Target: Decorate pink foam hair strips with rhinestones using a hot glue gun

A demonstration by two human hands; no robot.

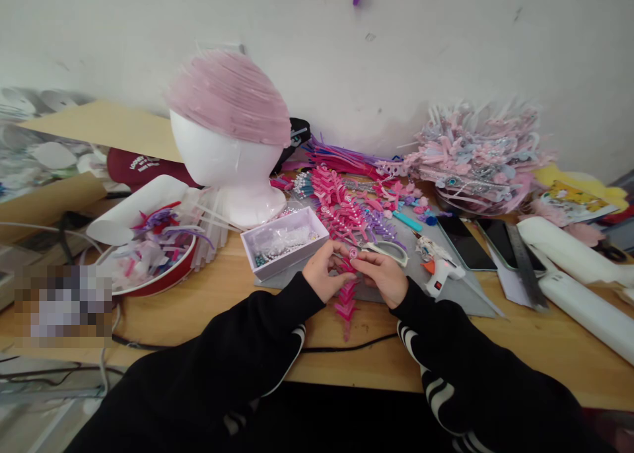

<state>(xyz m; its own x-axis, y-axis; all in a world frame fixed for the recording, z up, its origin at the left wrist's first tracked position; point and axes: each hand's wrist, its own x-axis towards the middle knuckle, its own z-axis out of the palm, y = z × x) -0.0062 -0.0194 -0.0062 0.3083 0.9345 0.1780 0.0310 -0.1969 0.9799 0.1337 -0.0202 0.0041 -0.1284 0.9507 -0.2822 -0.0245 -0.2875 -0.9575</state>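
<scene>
Between my two hands is a bright pink strip (345, 301) of V-shaped, leaf-like segments, with its lower end pointing toward the table's front edge. At its top sits a small round pink piece (353, 253) with a shiny centre. My left hand (324, 273) is closed on the strip's left side, fingers curled. From the right, my right hand (385, 278) pinches the upper end beside the round piece. Just behind lie white-handled scissors (396, 251) and a pile of similar pink strips (329, 192). A lilac box (292, 248) of beads stands left of the hands.
A glue gun (438, 275) lies to the right, near two phones (465, 242) and a metal ruler (526, 268). A white mannequin head (218, 156) stands behind the box. At left is a red-sided bowl (163, 284) of scraps. A black cable (347, 348) crosses the front.
</scene>
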